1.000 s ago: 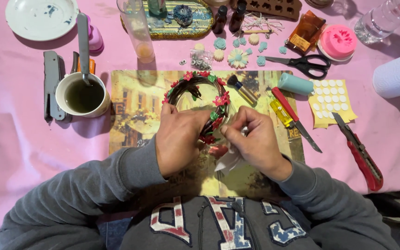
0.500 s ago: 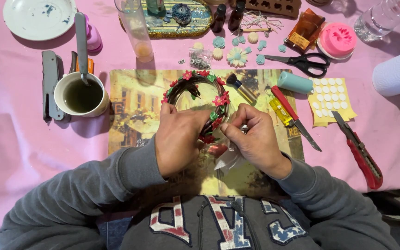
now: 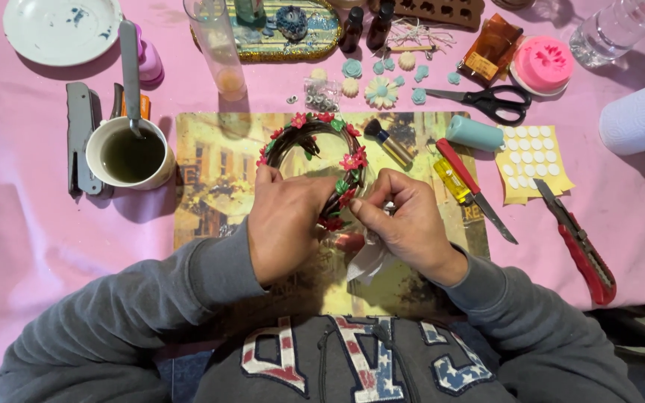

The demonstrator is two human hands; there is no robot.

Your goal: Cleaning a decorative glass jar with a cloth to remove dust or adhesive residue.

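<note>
A small dark wreath [image 3: 315,153] with red flowers and green leaves lies on a yellowish picture mat [image 3: 210,172]. My left hand [image 3: 285,224] grips its lower left part, thumb along the ring. My right hand [image 3: 404,220] pinches a red and green piece at the wreath's lower right rim. A bit of white tissue [image 3: 371,261] shows under my right hand. Both sleeves are grey.
Left of the mat stands a white cup [image 3: 130,153] of dark liquid with a tool in it. To the right lie a yellow-handled knife [image 3: 464,186], a red utility knife [image 3: 580,242], black scissors [image 3: 487,101] and a sheet of white dots [image 3: 531,160]. Small moulded flowers [image 3: 380,91] sit behind.
My hands and the wreath stay almost still; only the fingers of my right hand shift slightly at the wreath's lower right rim.
</note>
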